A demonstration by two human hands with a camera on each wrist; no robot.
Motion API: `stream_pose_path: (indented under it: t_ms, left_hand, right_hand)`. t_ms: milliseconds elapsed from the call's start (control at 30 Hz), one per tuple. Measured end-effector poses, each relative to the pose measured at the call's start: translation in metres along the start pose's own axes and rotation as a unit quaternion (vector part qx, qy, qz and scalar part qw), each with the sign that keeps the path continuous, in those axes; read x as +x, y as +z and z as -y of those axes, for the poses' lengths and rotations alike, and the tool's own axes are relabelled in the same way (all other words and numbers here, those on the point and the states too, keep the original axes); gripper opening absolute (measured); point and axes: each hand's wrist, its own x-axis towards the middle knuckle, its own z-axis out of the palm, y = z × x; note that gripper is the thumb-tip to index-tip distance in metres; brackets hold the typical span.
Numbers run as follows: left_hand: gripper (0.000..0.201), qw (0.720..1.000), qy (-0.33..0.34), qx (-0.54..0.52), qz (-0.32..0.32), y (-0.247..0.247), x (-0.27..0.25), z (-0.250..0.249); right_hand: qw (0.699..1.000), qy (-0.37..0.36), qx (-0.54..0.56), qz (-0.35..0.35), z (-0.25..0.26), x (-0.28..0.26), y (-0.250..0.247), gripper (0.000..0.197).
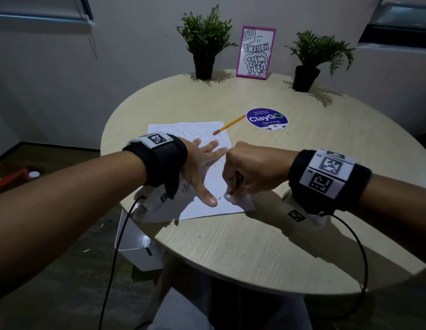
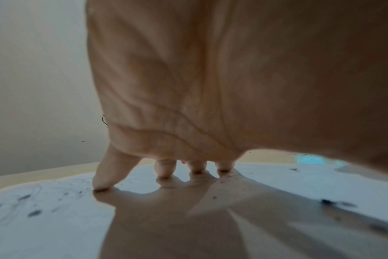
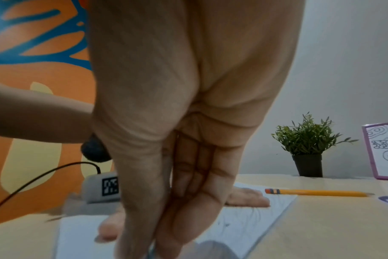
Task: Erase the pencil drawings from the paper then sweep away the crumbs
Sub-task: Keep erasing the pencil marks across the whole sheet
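Observation:
A white sheet of paper (image 1: 197,129) with faint pencil lines lies on the round table (image 1: 254,246). My left hand (image 1: 202,172) lies flat on the sheet with fingers spread, its fingertips (image 2: 164,173) pressing the paper (image 2: 55,219). My right hand (image 1: 243,172) is curled in a fist and grips a white eraser (image 1: 228,196), whose tip touches the sheet near its front right corner. Dark crumbs (image 2: 33,213) are scattered over the paper. In the right wrist view the right hand (image 3: 177,157) points down at the paper (image 3: 244,219), and the eraser is mostly hidden.
A yellow pencil (image 1: 228,125) lies across the paper's far right corner, beside a purple round sticker (image 1: 266,119). Two potted plants (image 1: 204,44) (image 1: 312,60) and a pink framed drawing (image 1: 254,53) stand at the back. A white bin (image 1: 135,246) sits below the table's left edge.

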Motion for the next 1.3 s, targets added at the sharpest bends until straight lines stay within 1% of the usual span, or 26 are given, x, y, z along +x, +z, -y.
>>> stream_pose_path:
  t_ms: [67,100,167,200,233,300,400,433,467,567,633,700,767,833,867,967,1033,1100,1233,1267,1300]
  left_hand:
    - [0.144,1.000,0.003,0.008,-0.003,0.000,0.001,-0.001]
    - [0.139,1.000,0.006,0.011,-0.004,-0.001,-0.001,-0.003]
    - [0.122,1.000,0.007,0.011,-0.005,-0.003,-0.006,-0.006]
    - [0.114,1.000,0.002,0.009,-0.004,-0.003,-0.007,-0.007]
    - [0.111,1.000,0.000,0.008,-0.006,-0.003,-0.008,-0.007]
    - [0.117,1.000,0.008,0.016,-0.011,-0.001,-0.004,-0.005]
    - [0.139,1.000,0.005,0.005,-0.014,0.003,0.001,-0.001]
    - [0.141,1.000,0.005,0.005,-0.013,0.003,0.002,-0.001]
    - [0.140,1.000,0.009,0.008,-0.014,0.003,0.002,-0.001]
    - [0.125,0.999,0.025,0.021,-0.020,-0.001,-0.003,-0.005]
    - [0.125,0.999,0.021,0.017,-0.019,0.000,-0.004,-0.006]
    - [0.136,1.000,0.012,0.010,-0.016,0.001,-0.002,-0.003]
    - [0.146,1.000,0.004,0.003,-0.006,0.002,0.001,-0.001]
    - [0.149,1.000,0.002,0.005,-0.003,0.002,0.003,0.000]
    - [0.147,1.000,0.004,0.009,-0.004,0.002,0.003,0.000]
    - [0.136,1.000,0.012,0.008,-0.009,0.001,0.002,0.000]
    - [0.137,1.000,0.014,0.009,-0.010,0.002,0.002,0.000]
    - [0.142,1.000,0.009,0.012,-0.008,0.002,0.004,0.002]
    - [0.147,1.000,-0.001,0.011,0.000,0.003,0.006,0.003]
    - [0.147,1.000,-0.001,0.013,0.001,0.003,0.007,0.003]
    - [0.147,1.000,-0.001,0.014,0.000,0.003,0.006,0.003]
  right_hand:
    - [1.000,-0.005,-0.019,0.001,0.002,0.005,-0.006,0.003]
    - [0.999,-0.007,-0.029,-0.018,0.003,0.010,-0.008,0.009]
    - [0.997,-0.005,-0.034,-0.063,0.007,0.021,-0.008,0.015]
    - [0.997,-0.004,-0.033,-0.075,0.008,0.024,-0.006,0.015]
    - [0.997,-0.002,-0.031,-0.077,0.008,0.024,-0.003,0.014]
    - [0.998,-0.001,-0.014,-0.063,0.006,0.017,0.003,0.015]
    - [1.000,-0.024,-0.007,-0.003,0.007,0.002,0.003,0.012]
    - [0.999,-0.030,-0.009,0.009,0.008,0.001,0.001,0.011]
    - [0.999,-0.034,-0.012,0.004,0.007,0.003,-0.001,0.012]
    - [0.997,-0.017,-0.028,-0.068,0.000,0.018,-0.006,0.018]
    - [0.996,-0.003,-0.026,-0.084,-0.004,0.021,-0.004,0.018]
    - [0.998,-0.002,-0.012,-0.065,-0.004,0.013,0.001,0.017]
    - [1.000,-0.018,-0.006,-0.021,0.001,0.000,0.004,0.012]
    - [1.000,-0.028,-0.004,0.007,0.002,-0.005,0.002,0.009]
    - [1.000,-0.027,-0.006,-0.001,0.000,-0.003,0.000,0.010]
    - [0.997,-0.013,-0.020,-0.074,-0.012,0.014,-0.008,0.015]
    - [0.996,0.000,-0.019,-0.086,-0.018,0.018,-0.006,0.012]
    - [0.997,0.011,0.000,-0.074,-0.019,0.010,-0.001,0.008]
    - [0.999,0.006,0.037,0.010,-0.015,-0.017,-0.001,0.005]
    - [0.999,0.004,0.030,0.013,-0.016,-0.017,-0.003,0.006]
    - [1.000,0.003,0.015,-0.005,-0.018,-0.014,-0.005,0.006]
